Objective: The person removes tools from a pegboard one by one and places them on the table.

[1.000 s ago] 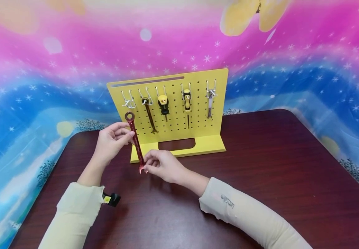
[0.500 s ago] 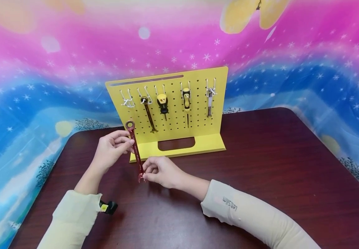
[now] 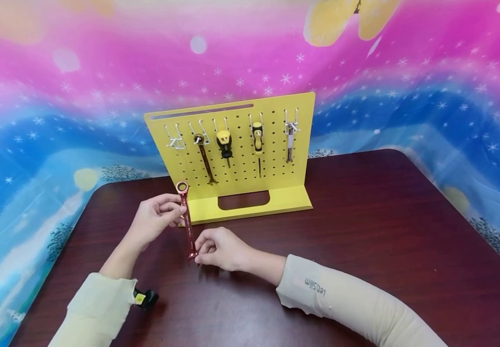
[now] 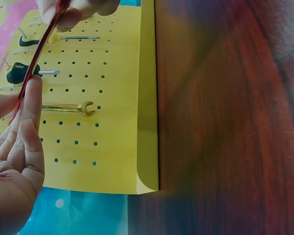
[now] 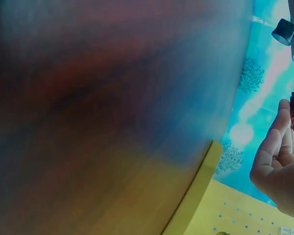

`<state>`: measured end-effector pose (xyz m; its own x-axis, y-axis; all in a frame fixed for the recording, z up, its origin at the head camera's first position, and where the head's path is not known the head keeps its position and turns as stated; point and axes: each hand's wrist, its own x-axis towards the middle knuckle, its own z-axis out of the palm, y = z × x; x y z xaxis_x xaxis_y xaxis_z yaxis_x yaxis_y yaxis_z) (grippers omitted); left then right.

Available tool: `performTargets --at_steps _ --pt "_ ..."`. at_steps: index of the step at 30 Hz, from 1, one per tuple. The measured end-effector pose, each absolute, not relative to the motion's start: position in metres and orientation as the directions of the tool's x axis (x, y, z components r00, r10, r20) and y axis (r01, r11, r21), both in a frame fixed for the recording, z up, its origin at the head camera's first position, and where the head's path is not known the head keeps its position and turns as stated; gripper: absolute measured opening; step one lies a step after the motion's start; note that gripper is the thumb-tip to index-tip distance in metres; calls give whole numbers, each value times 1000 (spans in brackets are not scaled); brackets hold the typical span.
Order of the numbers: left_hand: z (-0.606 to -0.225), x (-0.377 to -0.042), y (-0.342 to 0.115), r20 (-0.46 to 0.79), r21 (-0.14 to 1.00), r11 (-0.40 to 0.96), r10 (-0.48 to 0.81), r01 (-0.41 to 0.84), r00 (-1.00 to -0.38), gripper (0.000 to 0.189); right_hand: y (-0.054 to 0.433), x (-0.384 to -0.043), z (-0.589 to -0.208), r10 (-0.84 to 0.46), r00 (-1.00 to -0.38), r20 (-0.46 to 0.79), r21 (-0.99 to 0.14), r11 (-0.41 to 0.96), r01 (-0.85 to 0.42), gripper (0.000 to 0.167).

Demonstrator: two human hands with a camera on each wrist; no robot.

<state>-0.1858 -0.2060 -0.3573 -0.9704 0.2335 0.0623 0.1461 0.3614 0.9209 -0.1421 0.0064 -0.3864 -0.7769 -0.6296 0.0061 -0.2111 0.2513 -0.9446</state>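
A red combination wrench (image 3: 188, 226) is held nearly upright in front of the yellow pegboard (image 3: 241, 176), its ring end up and its open end down. Just below the ring, my left hand (image 3: 154, 219) pinches the shaft between thumb and fingers. My right hand (image 3: 224, 250) pinches the lower end near the open jaw. The left wrist view shows the red wrench (image 4: 37, 56) edge-on between both hands. At the pegboard's left, a white hook (image 3: 175, 142) carries nothing.
On the pegboard hang a gold wrench (image 3: 205, 161), two yellow-and-black screwdrivers (image 3: 224, 144) and a small silver wrench (image 3: 290, 144). The board stands on a dark wooden table (image 3: 362, 231) before a patterned cloth backdrop (image 3: 250, 43).
Both hands have come down and toward the person with the red wrench, away from the pegboard's hooks. Their hold on it looks the same. The view has shifted slightly.
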Motion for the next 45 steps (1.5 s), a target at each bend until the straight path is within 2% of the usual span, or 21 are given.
performTargets --at_steps 8,24,34,45 --pt "-366 -179 -209 2 897 424 287 129 -958 33 0 -132 -396 -636 -768 -80 -955 269 -123 11" --pt "-389 -175 -217 -111 895 442 344 56 -932 34 -9 -115 -405 -596 -771 -225 -967 235 101 15" --pt "-403 -173 -213 -134 902 429 383 47 -914 38 -5 -115 -413 -640 -709 -297 -955 181 236 17" --pt "-413 -171 -214 -180 911 411 410 6 -894 39 -4 -112 -415 -655 -673 -344 -937 192 292 21"
